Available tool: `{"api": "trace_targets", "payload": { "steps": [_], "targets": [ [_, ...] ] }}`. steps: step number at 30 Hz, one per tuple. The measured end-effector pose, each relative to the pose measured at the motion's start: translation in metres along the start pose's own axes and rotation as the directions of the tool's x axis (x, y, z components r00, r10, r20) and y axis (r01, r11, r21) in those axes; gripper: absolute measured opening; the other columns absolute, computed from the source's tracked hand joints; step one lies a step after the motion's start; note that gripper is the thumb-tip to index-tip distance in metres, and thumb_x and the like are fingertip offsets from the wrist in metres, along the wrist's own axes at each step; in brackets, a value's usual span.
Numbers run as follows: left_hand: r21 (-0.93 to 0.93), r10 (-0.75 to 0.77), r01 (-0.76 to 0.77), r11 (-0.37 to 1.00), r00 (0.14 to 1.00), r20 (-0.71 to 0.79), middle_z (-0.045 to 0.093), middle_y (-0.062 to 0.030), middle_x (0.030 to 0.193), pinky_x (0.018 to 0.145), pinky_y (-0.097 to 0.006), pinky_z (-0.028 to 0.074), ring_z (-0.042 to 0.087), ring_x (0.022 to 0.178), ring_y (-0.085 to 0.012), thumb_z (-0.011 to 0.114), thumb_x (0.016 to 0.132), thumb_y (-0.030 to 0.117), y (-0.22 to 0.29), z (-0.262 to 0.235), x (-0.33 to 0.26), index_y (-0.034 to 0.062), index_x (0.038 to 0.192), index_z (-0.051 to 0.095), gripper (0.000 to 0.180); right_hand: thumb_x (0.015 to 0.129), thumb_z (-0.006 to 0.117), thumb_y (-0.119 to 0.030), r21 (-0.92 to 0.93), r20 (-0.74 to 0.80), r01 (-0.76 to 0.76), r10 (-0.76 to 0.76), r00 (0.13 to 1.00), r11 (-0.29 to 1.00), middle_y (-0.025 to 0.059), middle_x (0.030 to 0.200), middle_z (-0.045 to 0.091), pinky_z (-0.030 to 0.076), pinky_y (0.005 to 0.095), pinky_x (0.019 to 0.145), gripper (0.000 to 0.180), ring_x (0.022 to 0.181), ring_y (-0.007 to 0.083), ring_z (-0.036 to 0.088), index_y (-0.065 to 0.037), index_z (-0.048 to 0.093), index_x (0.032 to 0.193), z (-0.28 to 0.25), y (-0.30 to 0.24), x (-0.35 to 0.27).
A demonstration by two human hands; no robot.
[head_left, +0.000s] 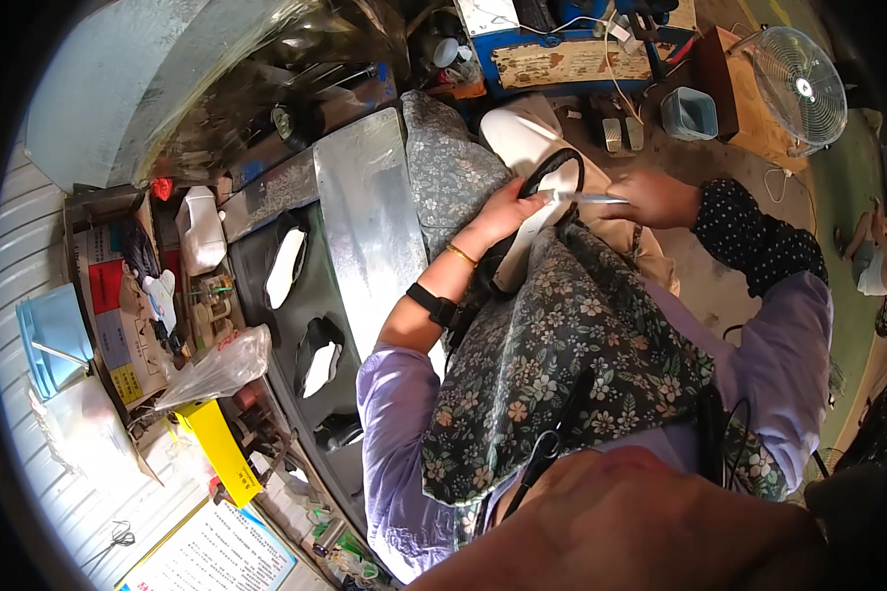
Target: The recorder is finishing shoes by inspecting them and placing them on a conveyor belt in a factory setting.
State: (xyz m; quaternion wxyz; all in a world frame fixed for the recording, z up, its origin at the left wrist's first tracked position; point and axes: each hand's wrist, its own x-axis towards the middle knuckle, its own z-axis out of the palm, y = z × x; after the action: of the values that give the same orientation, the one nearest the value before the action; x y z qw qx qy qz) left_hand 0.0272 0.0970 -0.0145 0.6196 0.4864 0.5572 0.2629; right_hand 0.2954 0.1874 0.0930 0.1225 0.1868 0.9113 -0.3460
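Observation:
A black shoe with a white inner sole [520, 254] lies over my lap, its dark rim curving up at the far end. My left hand [508, 214] grips the shoe's side, thumb pressed near the white surface. Closed around a slim silver tool [596, 198], my right hand [660, 200] is just right of the shoe. The tool lies across the white sole; whether it is a knife or scissors I cannot tell. Under the shoe is my dark floral apron [552, 345].
Left of me, black shoes with white soles [286, 268] [322, 368] rest on a dark conveyor belt [310, 231] beside a shiny metal plate [373, 212]. A yellow box [219, 451] and plastic bag [225, 366] sit further left. At right stand a fan [798, 91] and blue bin [689, 114].

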Motion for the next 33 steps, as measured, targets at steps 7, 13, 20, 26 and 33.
{"api": "trace_targets", "payload": {
  "steps": [7, 13, 20, 26, 33],
  "targets": [
    [-0.217, -0.042, 0.069, 0.974, 0.991, 0.126, 0.059, -0.012, 0.123, 0.095, -0.028, 0.046, 0.056, 0.112, -0.0158, 0.078, 0.083, 0.023, 0.009, 0.001, -0.028, -0.0089, 0.136, 0.038, 0.074, 0.098, 0.054, -0.036, 0.321, 0.107, -0.247, 0.224, 0.969, 0.914, 0.0232, 0.077, 0.06, 0.045, 0.0449, 0.066, 0.04, 0.071, 0.0381, 0.059, 0.003, 0.058, 0.093, -0.006, -0.027, 0.026],
    [-0.343, -0.077, 0.146, 0.928, 0.975, 0.208, 0.06, -0.0091, 0.121, 0.098, -0.029, 0.043, 0.056, 0.112, -0.0166, 0.078, 0.082, 0.022, 0.01, -0.015, -0.031, -0.004, 0.135, 0.045, 0.068, 0.098, 0.054, -0.039, 0.405, -0.044, -0.182, 0.218, 0.975, 0.896, 0.0134, 0.069, 0.06, 0.046, 0.0366, 0.054, 0.041, 0.059, 0.0243, 0.06, 0.0, 0.057, 0.087, 0.01, 0.01, 0.048],
    [-0.622, -0.142, 0.048, 0.782, 0.985, -0.103, 0.067, -0.0121, 0.11, 0.088, -0.029, 0.051, 0.066, 0.097, -0.0199, 0.073, 0.081, 0.013, 0.008, -0.097, -0.151, -0.0096, 0.128, 0.049, 0.057, 0.096, 0.061, -0.027, 0.566, -0.164, -0.038, 0.158, 0.974, 0.824, -0.0016, 0.069, 0.051, 0.039, 0.0237, 0.05, 0.023, 0.056, 0.0052, 0.047, -0.006, 0.051, 0.094, 0.009, -0.034, 0.092],
    [0.705, 0.279, 0.621, 0.342, 0.65, -0.707, 0.06, -0.0195, 0.114, 0.098, -0.046, 0.043, 0.053, 0.114, -0.0348, 0.075, 0.07, 0.053, 0.015, -0.087, -0.198, 0.005, 0.122, 0.058, 0.073, 0.087, 0.064, -0.026, 0.63, -0.255, 0.067, 0.125, 0.959, 0.774, 0.0088, 0.078, 0.062, 0.046, 0.0342, 0.064, 0.024, 0.071, 0.0186, 0.059, -0.006, 0.059, 0.101, 0.032, -0.093, 0.243],
    [0.81, 0.103, 0.315, 0.494, 0.904, -0.415, 0.049, -0.0281, 0.134, 0.114, -0.042, 0.028, 0.042, 0.131, -0.0378, 0.061, 0.087, 0.044, -0.03, 0.014, -0.179, -0.0115, 0.131, 0.045, 0.072, 0.08, 0.064, -0.017, -0.168, -0.509, 0.224, -0.279, 0.815, 0.96, 0.0197, 0.117, 0.059, 0.044, 0.0444, 0.094, 0.03, 0.108, 0.0371, 0.055, -0.007, 0.065, 0.108, 0.065, -0.098, 0.305]
  ]
}}
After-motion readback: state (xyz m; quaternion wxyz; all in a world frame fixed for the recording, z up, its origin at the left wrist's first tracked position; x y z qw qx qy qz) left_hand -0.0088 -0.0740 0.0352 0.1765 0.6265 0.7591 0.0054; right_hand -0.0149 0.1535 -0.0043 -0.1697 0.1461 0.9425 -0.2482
